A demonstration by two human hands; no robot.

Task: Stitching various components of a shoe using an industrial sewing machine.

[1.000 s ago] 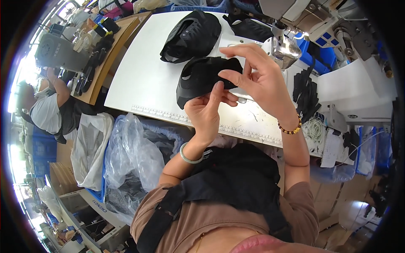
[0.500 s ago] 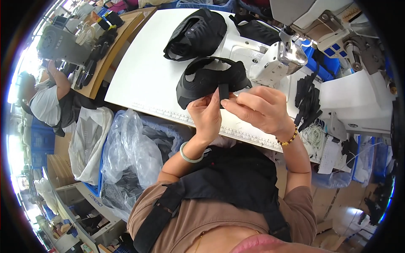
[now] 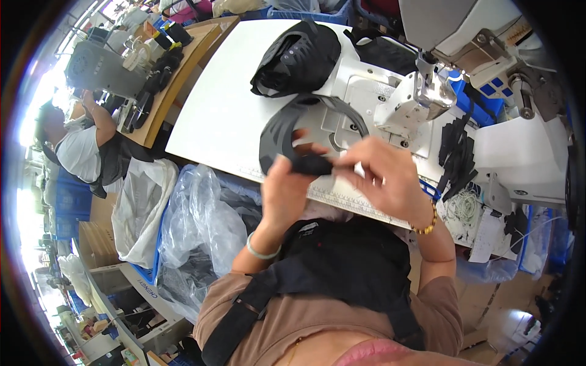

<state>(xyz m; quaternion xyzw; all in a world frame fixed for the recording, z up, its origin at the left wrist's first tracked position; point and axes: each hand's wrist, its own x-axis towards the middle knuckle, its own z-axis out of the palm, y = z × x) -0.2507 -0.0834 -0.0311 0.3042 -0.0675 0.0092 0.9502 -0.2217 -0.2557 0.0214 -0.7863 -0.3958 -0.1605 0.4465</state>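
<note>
A black shoe upper (image 3: 278, 135) is held open like a ring at the near edge of the white sewing table. My left hand (image 3: 287, 190) grips its near part, with fingertips showing inside the opening. My right hand (image 3: 386, 181) is closed at the right end of that near part, pinching the black material; both hands are somewhat blurred. Beyond it lies another black shoe upper (image 3: 299, 60). Right of the held upper is the sewing machine's white post (image 3: 400, 110). A small blue-handled tool (image 3: 430, 190) shows beside my right wrist.
Black strips (image 3: 456, 152) hang in a bundle at the right, above tangled white cord (image 3: 462, 202). More black uppers (image 3: 384, 52) lie behind the post. A ruler scale (image 3: 342, 199) runs along the table's front edge. Plastic-lined bin (image 3: 195, 213) at left; a co-worker (image 3: 82, 143) sits beyond.
The shoe upper has been turned and spread, its opening now showing the table through it. The upright black strip between my hands no longer shows. The view has shifted slightly.
</note>
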